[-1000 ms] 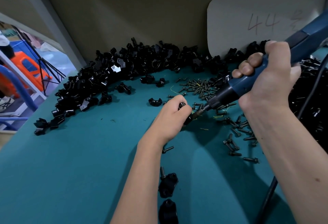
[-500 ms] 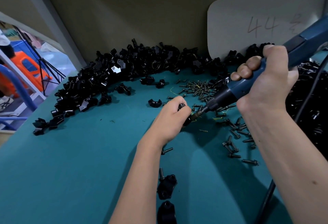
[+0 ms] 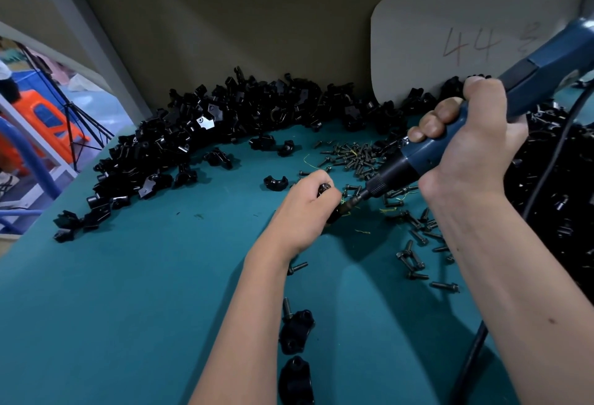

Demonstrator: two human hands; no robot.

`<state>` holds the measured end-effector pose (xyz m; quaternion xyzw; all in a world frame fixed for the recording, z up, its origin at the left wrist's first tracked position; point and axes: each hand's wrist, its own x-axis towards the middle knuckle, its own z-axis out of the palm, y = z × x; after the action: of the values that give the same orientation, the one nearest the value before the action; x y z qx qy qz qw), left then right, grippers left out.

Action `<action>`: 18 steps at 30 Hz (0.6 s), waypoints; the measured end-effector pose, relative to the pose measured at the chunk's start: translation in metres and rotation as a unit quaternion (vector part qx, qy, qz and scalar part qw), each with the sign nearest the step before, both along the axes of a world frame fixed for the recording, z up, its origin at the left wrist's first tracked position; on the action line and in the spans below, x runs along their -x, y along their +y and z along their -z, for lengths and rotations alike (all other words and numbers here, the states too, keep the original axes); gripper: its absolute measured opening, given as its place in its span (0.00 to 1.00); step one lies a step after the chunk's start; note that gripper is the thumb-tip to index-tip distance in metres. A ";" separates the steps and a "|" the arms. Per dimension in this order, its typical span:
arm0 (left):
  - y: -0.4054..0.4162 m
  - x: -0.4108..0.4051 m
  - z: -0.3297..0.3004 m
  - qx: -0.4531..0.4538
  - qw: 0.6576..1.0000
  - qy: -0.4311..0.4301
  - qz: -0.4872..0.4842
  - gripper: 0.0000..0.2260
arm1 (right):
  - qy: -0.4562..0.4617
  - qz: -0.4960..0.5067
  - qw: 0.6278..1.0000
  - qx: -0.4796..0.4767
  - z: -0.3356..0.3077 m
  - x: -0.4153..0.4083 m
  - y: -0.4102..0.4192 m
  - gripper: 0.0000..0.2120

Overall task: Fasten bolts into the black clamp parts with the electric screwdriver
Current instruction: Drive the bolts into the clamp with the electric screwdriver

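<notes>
My left hand point(image 3: 305, 208) grips a small black clamp part point(image 3: 332, 212) on the teal table, mostly hidden by my fingers. My right hand point(image 3: 466, 141) grips the blue electric screwdriver point(image 3: 427, 154), which slants down to the left. Its bit point(image 3: 352, 203) touches the clamp part beside my left thumb. A scatter of loose black bolts point(image 3: 353, 155) lies just behind the hands, and more bolts point(image 3: 414, 244) lie to the right of the clamp part.
A long heap of black clamp parts point(image 3: 209, 128) curves along the back wall. Two clamp parts point(image 3: 295, 330) with bolts lie near my left forearm. A grey card marked 44 point(image 3: 466, 41) leans on the wall. The screwdriver's cable point(image 3: 475, 347) runs down at right.
Both hands and the screwdriver stay in nearly the same place, bit against the held clamp part. The view has shifted slightly.
</notes>
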<state>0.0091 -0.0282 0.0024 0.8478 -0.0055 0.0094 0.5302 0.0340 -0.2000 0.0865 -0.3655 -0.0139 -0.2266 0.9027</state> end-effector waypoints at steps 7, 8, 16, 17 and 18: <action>-0.005 0.000 0.004 -0.033 0.998 -0.041 -0.023 0.10 | 0.038 0.034 0.998 -0.019 0.003 -0.003 -0.003 0.08; -0.006 0.000 0.004 -0.038 0.998 -0.045 -0.024 0.09 | 0.046 0.038 0.998 -0.023 0.004 -0.004 -0.004 0.09; -0.008 0.000 0.002 -0.029 0.997 -0.064 -0.024 0.09 | 0.048 0.036 0.998 -0.019 -0.001 -0.001 -0.007 0.08; -0.010 0.000 0.002 -0.030 0.997 -0.069 -0.029 0.09 | 0.037 0.033 0.999 -0.010 -0.002 -0.001 -0.007 0.08; -0.010 0.001 0.002 -0.031 0.996 -0.074 -0.033 0.10 | 0.020 0.025 0.999 -0.001 -0.004 0.000 -0.006 0.09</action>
<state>0.0086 -0.0380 0.0006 0.8605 -0.0168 0.0899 0.5012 0.0338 -0.2061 0.0906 -0.3692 0.0138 -0.2415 0.8973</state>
